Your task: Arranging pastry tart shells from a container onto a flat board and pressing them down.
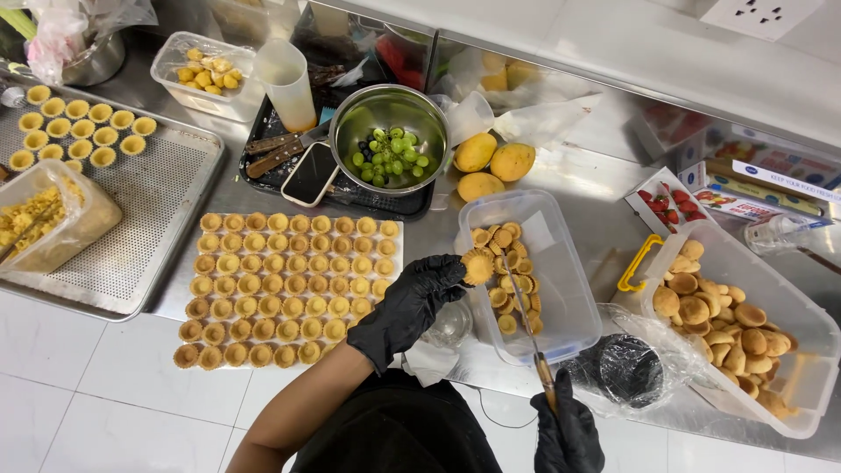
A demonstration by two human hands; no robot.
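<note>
Black gloves cover both hands. The left hand (410, 302) is closed on a small tart shell (477, 266), pinched at the fingertips and held just above the near-left corner of a clear plastic tub (574, 302) — the tub holds more of the same shells along its left side. The right hand (568, 431) is low in the frame, its fingers wrapped around the wooden handle of a thin knife (528, 328); the blade runs up and to the left, its tip over the shells in the tub, close under the held shell.

To the left of the hands, rows of filled tart shells (289, 289) lie on a white sheet on the steel counter (569, 175). Farther left is a perforated metal tray (149, 210) with a few more shells at its far corner and a container of yellow filling (48, 219) on its near edge. Behind the rows, a dark tray carries a steel bowl of green grapes (391, 140); three mangoes (491, 166) lie just beside it. At the right — well apart from the left hand — a large clear container with a yellow handle (762, 333) is heaped with pale round pastries, and a punnet of strawberries (666, 206) sits behind it.
</note>
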